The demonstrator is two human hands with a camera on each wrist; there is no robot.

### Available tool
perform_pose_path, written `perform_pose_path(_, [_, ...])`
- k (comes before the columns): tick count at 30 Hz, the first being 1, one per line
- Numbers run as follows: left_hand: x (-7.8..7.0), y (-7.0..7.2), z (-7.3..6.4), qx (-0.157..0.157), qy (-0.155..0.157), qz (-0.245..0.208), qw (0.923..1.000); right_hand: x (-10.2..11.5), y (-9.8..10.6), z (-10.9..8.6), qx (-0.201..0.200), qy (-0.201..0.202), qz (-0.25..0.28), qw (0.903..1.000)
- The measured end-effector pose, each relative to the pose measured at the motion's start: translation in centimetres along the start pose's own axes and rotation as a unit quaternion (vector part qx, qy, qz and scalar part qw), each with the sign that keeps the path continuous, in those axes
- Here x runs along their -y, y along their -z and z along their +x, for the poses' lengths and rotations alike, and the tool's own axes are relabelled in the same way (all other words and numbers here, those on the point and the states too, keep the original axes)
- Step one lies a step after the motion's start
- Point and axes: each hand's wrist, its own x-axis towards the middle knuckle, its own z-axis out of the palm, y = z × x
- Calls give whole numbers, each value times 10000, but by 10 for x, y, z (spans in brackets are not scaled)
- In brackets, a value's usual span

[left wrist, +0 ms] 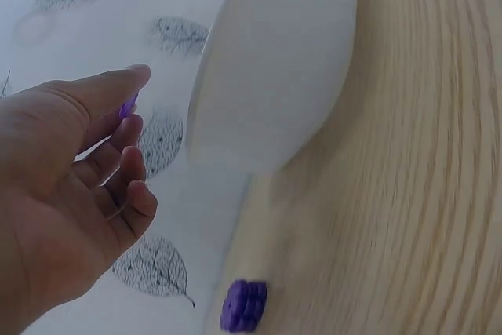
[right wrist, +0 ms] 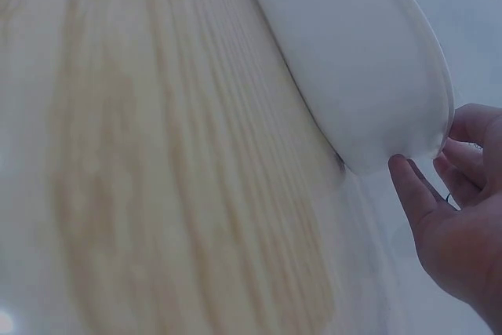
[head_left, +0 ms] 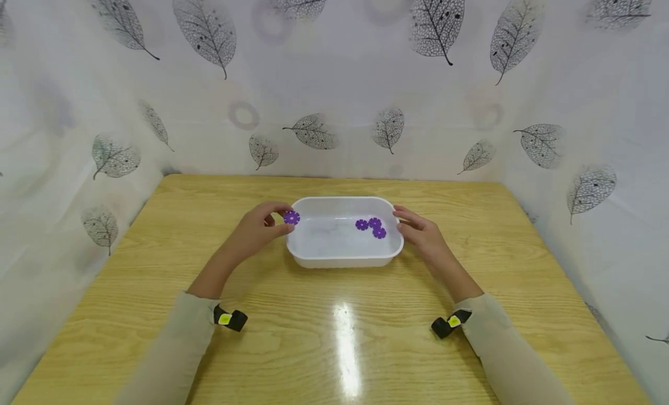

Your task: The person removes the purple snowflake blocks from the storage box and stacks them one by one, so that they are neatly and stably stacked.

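Beige-sleeved left hand pinches purple notched disc at white oblong tub, nine o'clock; spread right hand touches three; three discs inside, purple stack seemingly remaining.

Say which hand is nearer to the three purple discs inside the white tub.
Right: the right hand touches the tub at the end near those discs. The left hand is by the opposite end, pinching another disc.
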Motion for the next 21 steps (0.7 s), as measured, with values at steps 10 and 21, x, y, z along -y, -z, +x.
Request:
perform_pose_path(10, [36,26,-8,-90,498,402,9979,1,-1,2,-30,-84,-91,9999])
perform_pose_path(21, [63,43,-12,87,774,513,9956,2,-3,5,-31,-86,-88,9999])
